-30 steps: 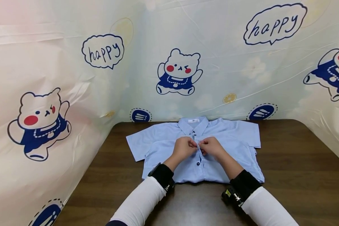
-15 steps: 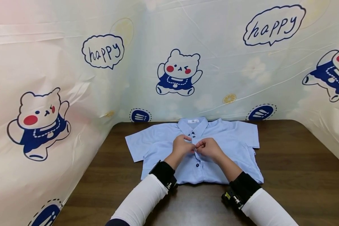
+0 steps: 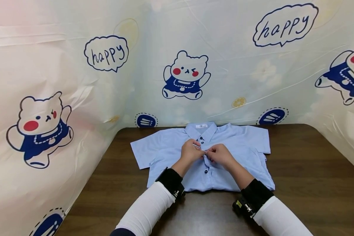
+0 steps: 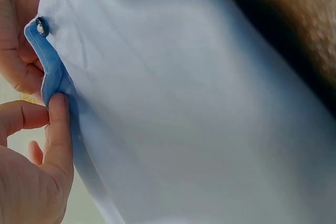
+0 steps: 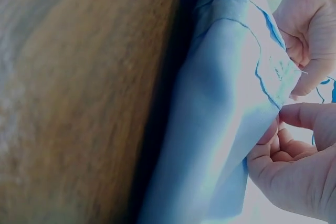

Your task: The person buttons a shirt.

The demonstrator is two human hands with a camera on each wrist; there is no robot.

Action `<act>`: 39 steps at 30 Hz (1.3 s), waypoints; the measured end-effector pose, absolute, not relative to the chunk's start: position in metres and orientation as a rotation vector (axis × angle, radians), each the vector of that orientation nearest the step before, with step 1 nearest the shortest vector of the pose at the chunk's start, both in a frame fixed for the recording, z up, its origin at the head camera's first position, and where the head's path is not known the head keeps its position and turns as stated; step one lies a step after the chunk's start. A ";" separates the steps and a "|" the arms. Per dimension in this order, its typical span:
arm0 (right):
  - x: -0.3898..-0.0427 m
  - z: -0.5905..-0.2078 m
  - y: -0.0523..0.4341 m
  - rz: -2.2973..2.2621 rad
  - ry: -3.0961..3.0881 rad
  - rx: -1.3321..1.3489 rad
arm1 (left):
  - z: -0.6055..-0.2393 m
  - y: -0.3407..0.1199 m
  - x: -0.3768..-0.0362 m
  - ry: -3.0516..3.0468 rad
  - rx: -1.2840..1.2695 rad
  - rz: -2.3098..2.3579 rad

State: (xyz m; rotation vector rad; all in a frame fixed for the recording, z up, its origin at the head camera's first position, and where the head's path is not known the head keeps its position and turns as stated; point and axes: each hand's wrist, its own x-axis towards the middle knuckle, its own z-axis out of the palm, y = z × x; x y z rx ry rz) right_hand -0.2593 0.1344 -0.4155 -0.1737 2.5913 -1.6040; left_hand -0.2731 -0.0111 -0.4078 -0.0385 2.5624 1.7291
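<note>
Both hands meet at the middle of the shirt front. The left hand (image 3: 190, 152) has its fingers curled in, pinching the edge of the button placket (image 4: 52, 74) between thumb and forefinger; the left wrist view shows the thumb pressed flat along the folded blue edge, with a dark button (image 4: 41, 26) sitting just above it. The right hand (image 3: 220, 154) faces it, fingers likewise curled and nipping the opposite edge of the fabric, so the two sets of fingertips nearly touch. In the right wrist view the cloth is drawn up into a small ridge between the two hands.

What they hold is a light blue short-sleeved shirt (image 3: 239, 144), lying face up on a dark wooden table (image 3: 306, 170), collar (image 3: 201, 130) pointing away from the person and both sleeves spread out to the sides. A small white label shows inside the collar. Another dark button (image 3: 206, 171) on the front lies below the hands, and one more sits just above them near the collar.

Each wrist wears a black strap over a white sleeve (image 3: 148, 209), the right one carrying a small device (image 3: 242, 206) that rests near the shirt's lower hem.

Behind and around the table hangs a pale plastic backdrop (image 3: 76, 65) printed with cartoon bears in navy outfits and speech bubbles reading "happy".
</note>
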 end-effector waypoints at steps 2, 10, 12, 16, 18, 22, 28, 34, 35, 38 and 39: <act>-0.260 -0.416 0.134 -1.604 2.579 -0.170 | -0.408 -0.012 -0.274 2.554 -0.022 1.741; -0.260 -0.416 0.135 -1.654 2.463 -0.115 | -0.408 -0.011 -0.274 2.555 -0.034 1.703; -0.261 -0.417 0.135 -1.663 2.445 -0.113 | -0.408 -0.011 -0.274 2.591 -0.042 1.665; -0.261 -0.420 0.137 -1.661 2.454 -0.127 | -0.407 -0.014 -0.273 2.698 0.034 1.531; -0.259 -0.420 0.141 -1.615 2.525 -0.171 | -0.406 -0.020 -0.271 2.813 0.176 1.374; -0.244 -0.413 0.156 -1.264 2.799 -0.380 | -0.399 -0.041 -0.257 3.022 0.498 0.807; -0.200 -0.402 0.177 -0.465 2.941 -0.449 | -0.398 -0.079 -0.216 2.953 0.642 -0.036; -0.196 -0.411 0.183 -0.228 2.856 -0.352 | -0.403 -0.104 -0.213 2.805 0.600 -0.040; -0.198 -0.412 0.183 -0.228 2.854 -0.355 | -0.404 -0.106 -0.216 2.793 0.595 -0.018; -0.209 -0.415 0.184 -0.222 2.834 -0.359 | -0.407 -0.108 -0.225 2.770 0.583 0.012; -0.212 -0.416 0.184 -0.216 2.825 -0.363 | -0.408 -0.108 -0.229 2.766 0.578 0.019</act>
